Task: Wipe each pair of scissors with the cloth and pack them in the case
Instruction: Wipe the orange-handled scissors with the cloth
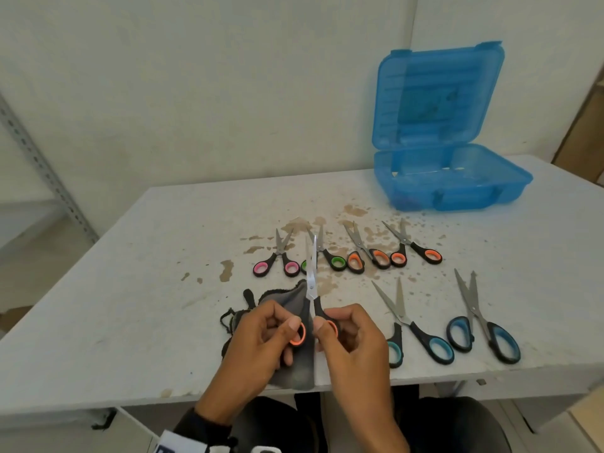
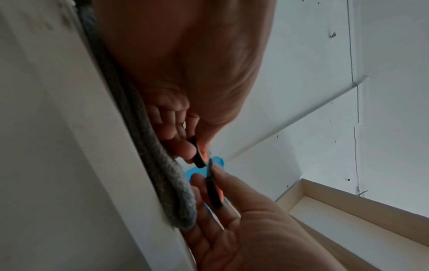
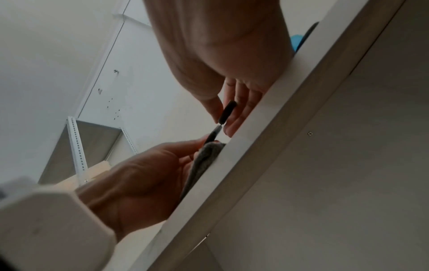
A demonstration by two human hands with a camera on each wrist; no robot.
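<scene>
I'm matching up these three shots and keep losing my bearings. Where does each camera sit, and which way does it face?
Head: above, facing forward and down at the table; both hands hold the orange-handled scissors.
Left wrist: below the table edge, looking up along the left hand.
Right wrist: below too, looking up along the right hand.
All share scissors and cloth.

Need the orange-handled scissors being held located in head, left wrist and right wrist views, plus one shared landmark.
Head: held scissors lower centre, blades up, one orange loop pinched by the left hand, the other by the right hand.
Left wrist: centre, handles edge-on between both hands.
Right wrist: centre, dark handle edge at the fingertips; orange not visible.
Shared landmark: the grey cloth at the table edge.
</scene>
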